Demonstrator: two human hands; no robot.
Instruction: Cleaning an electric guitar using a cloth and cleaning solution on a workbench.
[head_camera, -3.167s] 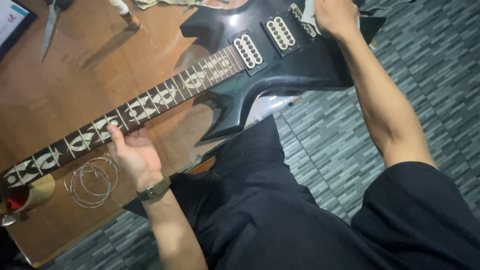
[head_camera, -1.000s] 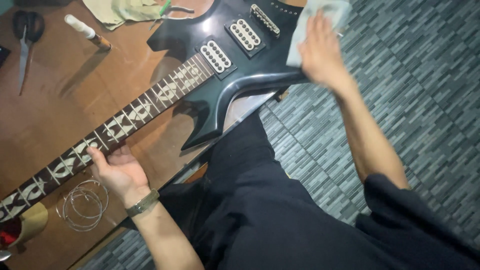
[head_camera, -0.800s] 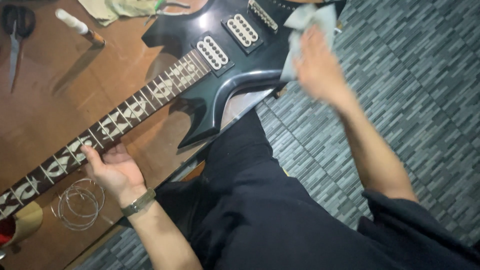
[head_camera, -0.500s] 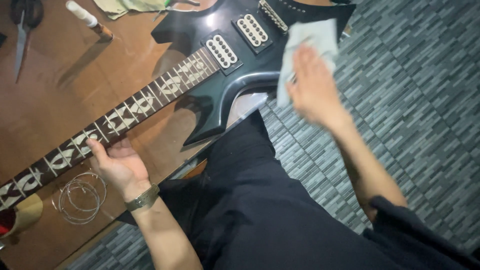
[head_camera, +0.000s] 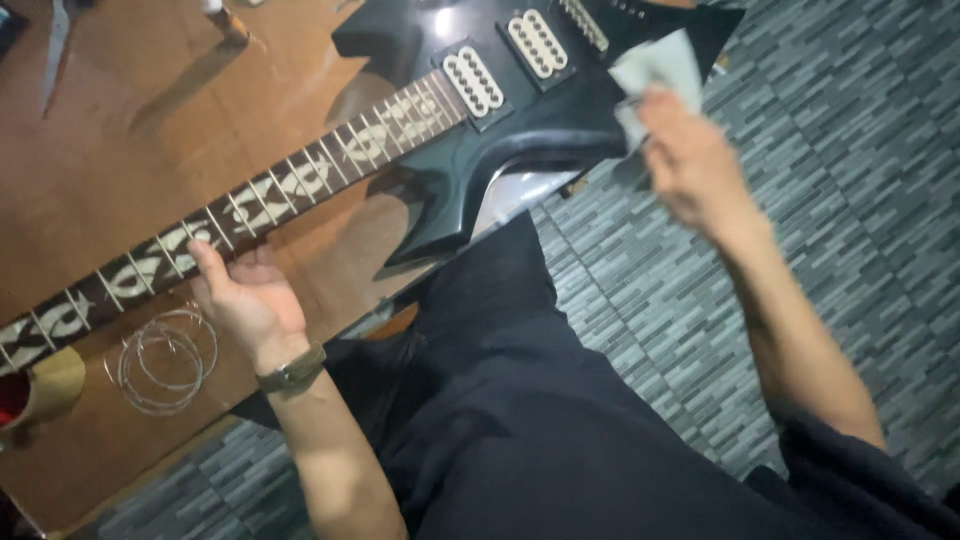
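On the wooden bench (head_camera: 120, 150), smooth and reddish-brown, a glossy black electric guitar (head_camera: 520, 130) is lying flat, its sharp pointed body overhanging the near edge above the grey ribbed floor (head_camera: 860, 200). Its dark neck (head_camera: 250, 205) is running out to the left, crossed by thin metal frets and set with pale knot-shaped inlays, and two cream-coloured pickups (head_camera: 505, 60) are sitting in the body. The right hand (head_camera: 695, 165) is pressing a soft, pale cloth (head_camera: 655, 75) against the lower body of the guitar, its grip closed around the crumpled cloth. The left hand (head_camera: 245, 295), with a watch (head_camera: 292, 370) on the wrist, is resting under the neck, thumb lying along its edge, the grip loosely curled on the neck rather than clamped. Just left of that hand, thin wire strings (head_camera: 165, 360) are lying in loose coils on the bench. At the far edge, scissors (head_camera: 55, 45) are lying flat.
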